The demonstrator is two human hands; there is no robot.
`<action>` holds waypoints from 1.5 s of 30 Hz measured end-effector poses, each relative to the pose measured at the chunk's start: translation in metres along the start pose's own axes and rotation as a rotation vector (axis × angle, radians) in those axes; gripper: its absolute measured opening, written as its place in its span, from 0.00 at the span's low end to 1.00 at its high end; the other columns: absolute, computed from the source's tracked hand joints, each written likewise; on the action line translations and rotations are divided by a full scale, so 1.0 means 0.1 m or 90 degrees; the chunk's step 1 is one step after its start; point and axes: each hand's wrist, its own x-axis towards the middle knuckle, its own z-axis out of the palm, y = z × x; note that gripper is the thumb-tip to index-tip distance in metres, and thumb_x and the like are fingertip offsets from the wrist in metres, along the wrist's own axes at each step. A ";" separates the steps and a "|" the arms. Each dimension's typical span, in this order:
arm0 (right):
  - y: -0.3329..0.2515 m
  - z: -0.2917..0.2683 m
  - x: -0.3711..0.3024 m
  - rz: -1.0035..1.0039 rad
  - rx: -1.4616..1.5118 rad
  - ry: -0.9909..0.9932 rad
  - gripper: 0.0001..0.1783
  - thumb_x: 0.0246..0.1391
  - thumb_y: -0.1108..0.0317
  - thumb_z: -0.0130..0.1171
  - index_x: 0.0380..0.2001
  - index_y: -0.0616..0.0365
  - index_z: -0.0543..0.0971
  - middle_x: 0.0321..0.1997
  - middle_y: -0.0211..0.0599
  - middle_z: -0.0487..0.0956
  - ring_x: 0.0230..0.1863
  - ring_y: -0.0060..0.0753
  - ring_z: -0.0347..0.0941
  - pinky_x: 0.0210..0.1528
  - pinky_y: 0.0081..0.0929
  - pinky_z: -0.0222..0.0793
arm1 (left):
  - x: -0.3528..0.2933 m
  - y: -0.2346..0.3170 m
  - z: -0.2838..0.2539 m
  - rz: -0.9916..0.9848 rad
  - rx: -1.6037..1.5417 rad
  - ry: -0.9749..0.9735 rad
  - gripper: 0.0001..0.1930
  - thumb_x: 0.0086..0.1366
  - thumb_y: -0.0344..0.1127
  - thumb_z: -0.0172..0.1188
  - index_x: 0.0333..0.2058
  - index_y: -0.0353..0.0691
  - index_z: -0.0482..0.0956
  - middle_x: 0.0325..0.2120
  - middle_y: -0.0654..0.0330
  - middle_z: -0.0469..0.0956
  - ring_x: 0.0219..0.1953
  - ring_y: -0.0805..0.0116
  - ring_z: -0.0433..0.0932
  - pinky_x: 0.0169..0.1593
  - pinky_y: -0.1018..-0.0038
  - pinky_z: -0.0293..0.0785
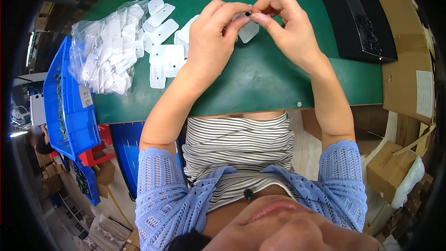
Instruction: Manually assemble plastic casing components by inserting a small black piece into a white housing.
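Above the far part of the green table, my left hand and my right hand meet fingertip to fingertip. Both pinch at a small black part, partly hidden by the fingers. Just below it is a translucent white plate with rounded corners; whether it is held or lies on the table I cannot tell. More white plates, some with a small hole, lie loose and overlapping beside my left hand. A clear plastic bag full of such plates lies farther left.
The green table carries a black bin with small dark parts at the far right. A cardboard box stands beyond it. Blue bins with dark parts are off the left edge. A small white disc lies near the front edge.
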 end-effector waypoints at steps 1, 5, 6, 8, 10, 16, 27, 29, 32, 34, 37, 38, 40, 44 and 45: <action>-0.02 0.01 -0.01 -0.012 -0.037 0.002 0.19 0.49 0.77 0.53 0.47 0.61 0.67 0.29 0.30 0.73 0.33 0.20 0.69 0.39 0.19 0.66 | -0.01 -0.02 0.02 0.013 0.004 0.013 0.07 0.51 0.23 0.58 0.31 0.39 0.76 0.22 0.60 0.70 0.20 0.71 0.70 0.23 0.77 0.66; 0.10 0.03 0.00 -0.083 -0.091 0.060 0.10 0.47 0.75 0.55 0.35 0.61 0.72 0.26 0.33 0.73 0.25 0.27 0.67 0.28 0.22 0.63 | -0.03 -0.01 0.04 -0.040 -0.059 0.024 0.04 0.52 0.22 0.58 0.28 0.35 0.75 0.22 0.61 0.70 0.18 0.74 0.70 0.19 0.80 0.65; 0.10 0.01 -0.01 -0.081 -0.091 0.061 0.10 0.47 0.75 0.55 0.35 0.61 0.72 0.26 0.33 0.73 0.25 0.27 0.67 0.28 0.22 0.63 | -0.04 0.01 0.04 -0.041 -0.061 0.022 0.04 0.52 0.22 0.58 0.28 0.35 0.75 0.22 0.61 0.70 0.18 0.74 0.70 0.19 0.80 0.65; 0.06 -0.02 -0.01 -0.042 -0.186 0.038 0.05 0.46 0.74 0.56 0.29 0.61 0.74 0.24 0.32 0.72 0.24 0.26 0.66 0.28 0.22 0.63 | -0.05 0.02 0.01 -0.093 -0.110 0.028 0.03 0.53 0.22 0.57 0.28 0.34 0.75 0.24 0.61 0.70 0.18 0.77 0.72 0.16 0.82 0.65; 0.05 0.00 -0.01 -0.036 -0.184 0.044 0.04 0.45 0.74 0.56 0.27 0.61 0.74 0.24 0.32 0.72 0.24 0.26 0.65 0.28 0.22 0.63 | -0.07 -0.01 0.01 -0.083 -0.126 0.025 0.03 0.54 0.21 0.57 0.28 0.34 0.75 0.24 0.61 0.70 0.18 0.77 0.72 0.16 0.83 0.65; 0.01 0.01 -0.01 0.024 -0.157 0.051 0.05 0.44 0.71 0.57 0.24 0.61 0.74 0.23 0.31 0.71 0.23 0.24 0.65 0.27 0.22 0.62 | -0.13 -0.05 0.10 -0.126 -0.261 0.045 0.10 0.56 0.21 0.54 0.38 0.31 0.70 0.26 0.58 0.71 0.21 0.74 0.75 0.22 0.82 0.72; 0.13 0.06 -0.02 0.097 -0.197 0.073 0.07 0.44 0.68 0.58 0.23 0.59 0.74 0.21 0.28 0.69 0.18 0.19 0.61 0.23 0.20 0.60 | -0.09 -0.06 0.01 -0.416 -0.534 -0.031 0.10 0.61 0.27 0.51 0.39 0.27 0.68 0.36 0.51 0.75 0.38 0.64 0.77 0.47 0.76 0.71; 0.14 0.06 -0.03 0.114 -0.154 0.075 0.07 0.44 0.68 0.58 0.23 0.60 0.74 0.21 0.27 0.69 0.19 0.18 0.61 0.23 0.19 0.60 | -0.10 -0.06 0.01 -0.401 -0.537 -0.033 0.09 0.61 0.27 0.51 0.38 0.28 0.68 0.37 0.51 0.74 0.39 0.64 0.77 0.47 0.76 0.72; 0.13 0.07 -0.02 0.155 -0.098 0.065 0.07 0.45 0.69 0.58 0.24 0.60 0.73 0.22 0.26 0.70 0.20 0.16 0.61 0.23 0.17 0.60 | -0.11 -0.09 0.03 -0.369 -0.550 -0.023 0.08 0.61 0.28 0.52 0.36 0.29 0.67 0.34 0.51 0.75 0.37 0.65 0.78 0.44 0.77 0.73; 0.17 0.09 -0.03 0.147 -0.064 0.059 0.07 0.46 0.69 0.58 0.24 0.61 0.73 0.22 0.26 0.70 0.21 0.15 0.61 0.23 0.17 0.60 | -0.11 -0.09 0.03 -0.350 -0.560 -0.012 0.08 0.61 0.29 0.53 0.35 0.30 0.67 0.31 0.51 0.77 0.35 0.67 0.79 0.41 0.79 0.74; 0.21 0.09 -0.03 0.130 -0.004 0.058 0.07 0.47 0.69 0.57 0.25 0.61 0.73 0.23 0.25 0.71 0.22 0.14 0.61 0.24 0.16 0.60 | -0.10 -0.07 0.02 -0.329 -0.516 -0.013 0.08 0.60 0.30 0.55 0.34 0.31 0.67 0.29 0.52 0.77 0.33 0.68 0.79 0.39 0.78 0.75; 0.22 0.09 -0.03 0.121 0.023 0.061 0.07 0.48 0.69 0.57 0.26 0.61 0.73 0.23 0.25 0.71 0.22 0.14 0.61 0.25 0.16 0.60 | -0.10 -0.07 0.02 -0.323 -0.520 -0.004 0.08 0.60 0.30 0.55 0.33 0.31 0.67 0.29 0.53 0.77 0.32 0.68 0.79 0.38 0.78 0.75; 0.19 0.07 -0.02 0.129 0.018 0.055 0.07 0.48 0.69 0.57 0.26 0.61 0.72 0.23 0.25 0.71 0.22 0.14 0.62 0.25 0.15 0.60 | -0.10 -0.07 0.02 -0.316 -0.525 0.007 0.08 0.60 0.29 0.55 0.33 0.31 0.67 0.28 0.53 0.76 0.31 0.69 0.78 0.38 0.78 0.75; 0.16 0.10 -0.03 0.107 -0.022 0.038 0.06 0.48 0.70 0.57 0.26 0.61 0.72 0.22 0.25 0.71 0.23 0.14 0.62 0.25 0.14 0.60 | -0.11 -0.04 0.03 -0.296 -0.495 0.009 0.07 0.60 0.29 0.55 0.33 0.31 0.68 0.27 0.55 0.76 0.29 0.70 0.78 0.36 0.79 0.75; 0.15 0.11 -0.03 0.108 -0.023 0.038 0.06 0.48 0.70 0.57 0.26 0.61 0.72 0.22 0.25 0.71 0.23 0.14 0.62 0.25 0.14 0.60 | -0.11 -0.04 0.03 -0.289 -0.477 0.006 0.07 0.60 0.29 0.55 0.33 0.31 0.68 0.27 0.55 0.76 0.28 0.70 0.78 0.36 0.79 0.75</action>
